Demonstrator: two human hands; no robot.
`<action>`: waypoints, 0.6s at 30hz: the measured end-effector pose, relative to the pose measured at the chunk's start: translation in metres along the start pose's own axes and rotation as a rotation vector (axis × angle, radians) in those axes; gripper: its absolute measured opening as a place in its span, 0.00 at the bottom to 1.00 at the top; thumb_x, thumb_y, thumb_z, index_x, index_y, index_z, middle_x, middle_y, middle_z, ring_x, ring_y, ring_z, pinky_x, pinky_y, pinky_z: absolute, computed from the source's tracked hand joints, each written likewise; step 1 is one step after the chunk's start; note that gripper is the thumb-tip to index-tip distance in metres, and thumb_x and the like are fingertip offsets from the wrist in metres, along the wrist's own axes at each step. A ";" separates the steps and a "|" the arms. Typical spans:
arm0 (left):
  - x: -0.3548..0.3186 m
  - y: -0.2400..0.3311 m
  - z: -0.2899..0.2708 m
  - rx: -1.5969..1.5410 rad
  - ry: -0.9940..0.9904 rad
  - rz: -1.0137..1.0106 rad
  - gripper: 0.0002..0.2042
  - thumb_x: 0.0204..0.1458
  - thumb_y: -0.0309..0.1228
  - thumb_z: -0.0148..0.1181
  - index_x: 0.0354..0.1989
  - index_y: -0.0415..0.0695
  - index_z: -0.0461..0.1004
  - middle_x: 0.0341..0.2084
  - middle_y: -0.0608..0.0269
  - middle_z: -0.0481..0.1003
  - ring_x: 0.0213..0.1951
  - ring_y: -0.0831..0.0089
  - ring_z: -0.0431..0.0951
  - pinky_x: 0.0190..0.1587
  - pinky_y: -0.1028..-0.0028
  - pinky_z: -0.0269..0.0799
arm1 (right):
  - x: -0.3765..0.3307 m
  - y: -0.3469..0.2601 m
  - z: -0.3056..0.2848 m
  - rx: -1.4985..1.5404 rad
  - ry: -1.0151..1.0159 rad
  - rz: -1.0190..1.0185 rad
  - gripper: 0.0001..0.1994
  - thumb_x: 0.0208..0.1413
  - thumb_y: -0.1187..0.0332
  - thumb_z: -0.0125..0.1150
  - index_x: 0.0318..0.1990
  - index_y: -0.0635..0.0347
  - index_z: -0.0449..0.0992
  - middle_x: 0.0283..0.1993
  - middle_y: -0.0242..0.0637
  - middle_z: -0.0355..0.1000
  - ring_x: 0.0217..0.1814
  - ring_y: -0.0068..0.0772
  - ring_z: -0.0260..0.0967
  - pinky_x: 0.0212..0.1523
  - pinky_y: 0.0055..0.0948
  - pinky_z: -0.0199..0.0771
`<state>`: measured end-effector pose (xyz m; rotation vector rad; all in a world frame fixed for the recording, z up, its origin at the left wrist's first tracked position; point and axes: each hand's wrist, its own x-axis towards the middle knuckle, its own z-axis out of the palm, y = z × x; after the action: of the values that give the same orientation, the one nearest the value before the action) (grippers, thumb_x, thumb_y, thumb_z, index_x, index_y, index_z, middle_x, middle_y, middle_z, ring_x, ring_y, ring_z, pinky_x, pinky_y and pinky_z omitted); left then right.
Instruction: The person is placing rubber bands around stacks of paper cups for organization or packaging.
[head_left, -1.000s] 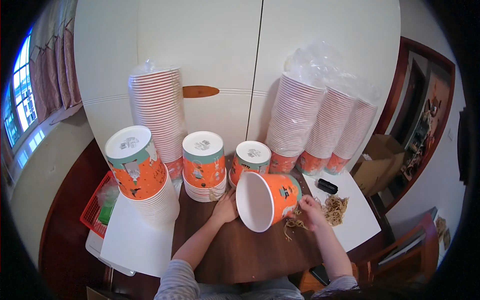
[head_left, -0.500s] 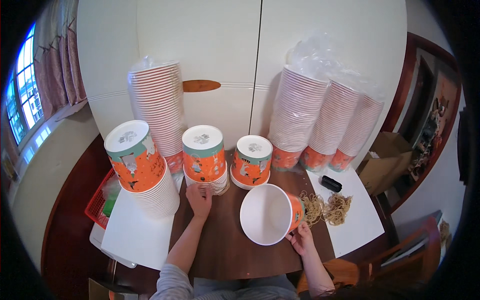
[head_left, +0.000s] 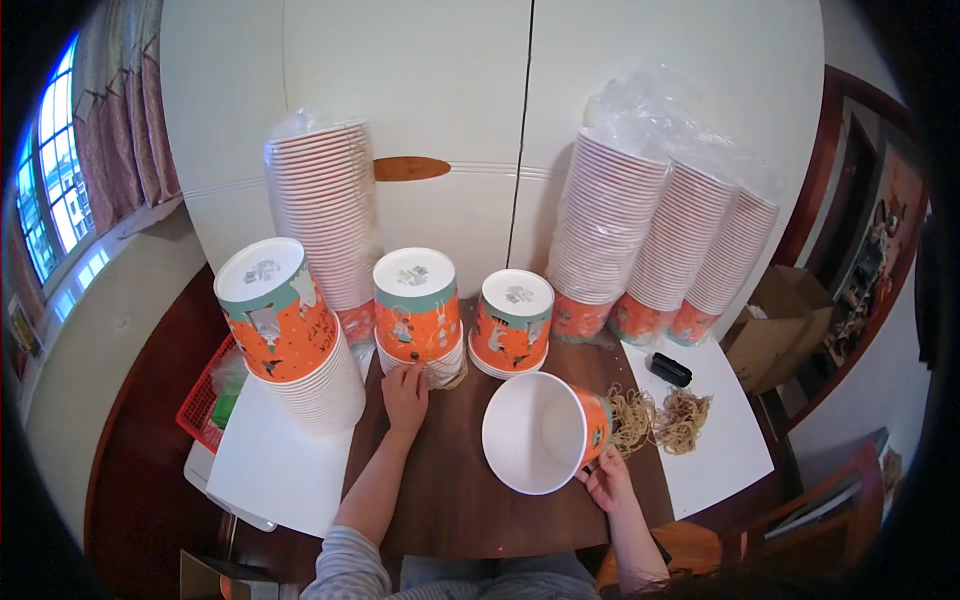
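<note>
My right hand (head_left: 607, 482) grips a large paper bucket (head_left: 535, 432) by its base end, the fingers under it. The bucket lies tilted on its side, its white open mouth towards the left and me; its outside is orange and green. My left hand (head_left: 405, 395) is at the lower front of a short upside-down bucket stack (head_left: 417, 325), fingertips bunched against the white rims. Tan rubber bands (head_left: 452, 375) hang round those rims, and whether the fingers pinch one is too small to see. A shorter upside-down stack (head_left: 510, 330) stands right of it.
A taller upside-down bucket stack (head_left: 290, 330) stands at left. Plastic-wrapped bucket columns (head_left: 318, 210) rise behind it, and several more (head_left: 612, 215) at back right. Rubber band piles (head_left: 683, 420) and a black object (head_left: 670, 369) lie at right. A red basket (head_left: 203, 400) sits beyond the left edge.
The view has shifted slightly. My left fingers have moved a little higher on the stack's rims. My right hand still holds the bucket in nearly the same pose.
</note>
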<state>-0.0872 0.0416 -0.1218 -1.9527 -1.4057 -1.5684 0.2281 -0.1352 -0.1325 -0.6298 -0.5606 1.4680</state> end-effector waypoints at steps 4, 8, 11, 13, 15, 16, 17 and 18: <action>-0.003 -0.002 0.004 0.002 -0.001 -0.019 0.11 0.41 0.25 0.55 0.36 0.45 0.71 0.28 0.60 0.66 0.33 0.63 0.67 0.36 0.67 0.60 | 0.000 0.001 0.002 0.010 0.000 0.010 0.07 0.53 0.65 0.52 0.35 0.56 0.65 0.44 0.33 0.67 0.49 0.32 0.64 0.50 0.48 0.64; -0.003 -0.003 0.001 0.022 -0.051 0.001 0.13 0.40 0.23 0.54 0.38 0.46 0.71 0.27 0.62 0.66 0.33 0.64 0.67 0.35 0.67 0.60 | -0.001 0.002 0.000 0.003 -0.008 0.015 0.08 0.52 0.64 0.53 0.34 0.56 0.65 0.44 0.33 0.67 0.49 0.31 0.64 0.50 0.47 0.64; -0.002 -0.005 0.000 0.023 -0.048 0.038 0.15 0.39 0.23 0.54 0.39 0.48 0.72 0.26 0.63 0.66 0.33 0.66 0.66 0.34 0.67 0.59 | -0.001 0.000 -0.001 -0.004 -0.003 0.014 0.08 0.52 0.64 0.54 0.34 0.56 0.64 0.44 0.32 0.67 0.49 0.31 0.64 0.51 0.47 0.63; 0.000 -0.006 0.001 0.013 -0.035 0.062 0.16 0.39 0.23 0.54 0.40 0.49 0.72 0.26 0.63 0.66 0.33 0.66 0.66 0.34 0.67 0.59 | 0.004 -0.001 0.000 0.000 -0.013 0.006 0.08 0.52 0.65 0.53 0.34 0.56 0.64 0.44 0.33 0.67 0.49 0.31 0.64 0.51 0.46 0.63; -0.001 -0.007 -0.001 0.006 -0.071 0.060 0.18 0.37 0.22 0.53 0.41 0.50 0.72 0.25 0.64 0.65 0.32 0.66 0.66 0.33 0.67 0.59 | 0.002 -0.001 0.002 0.006 -0.014 0.009 0.08 0.52 0.65 0.53 0.35 0.56 0.64 0.45 0.33 0.67 0.49 0.31 0.64 0.51 0.46 0.63; -0.002 -0.006 -0.003 0.005 -0.071 0.061 0.18 0.37 0.22 0.53 0.41 0.50 0.72 0.25 0.64 0.65 0.32 0.66 0.66 0.33 0.67 0.59 | 0.001 0.001 0.001 0.002 -0.017 0.011 0.08 0.52 0.65 0.53 0.36 0.56 0.64 0.45 0.34 0.67 0.49 0.31 0.64 0.51 0.44 0.64; -0.002 -0.006 -0.003 0.011 -0.087 0.064 0.19 0.37 0.22 0.53 0.41 0.51 0.72 0.25 0.63 0.65 0.32 0.66 0.66 0.33 0.67 0.59 | 0.001 0.002 0.000 -0.004 -0.021 0.011 0.08 0.52 0.66 0.53 0.37 0.57 0.64 0.45 0.34 0.67 0.48 0.31 0.64 0.51 0.42 0.64; -0.002 -0.005 -0.004 0.018 -0.101 0.067 0.19 0.36 0.22 0.53 0.41 0.51 0.72 0.25 0.63 0.65 0.32 0.66 0.66 0.33 0.67 0.59 | 0.002 0.003 -0.002 -0.007 -0.023 0.008 0.08 0.52 0.66 0.53 0.37 0.57 0.64 0.45 0.34 0.67 0.48 0.31 0.64 0.51 0.42 0.64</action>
<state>-0.0934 0.0404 -0.1241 -2.0724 -1.3722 -1.4416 0.2277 -0.1338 -0.1363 -0.6213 -0.5819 1.4828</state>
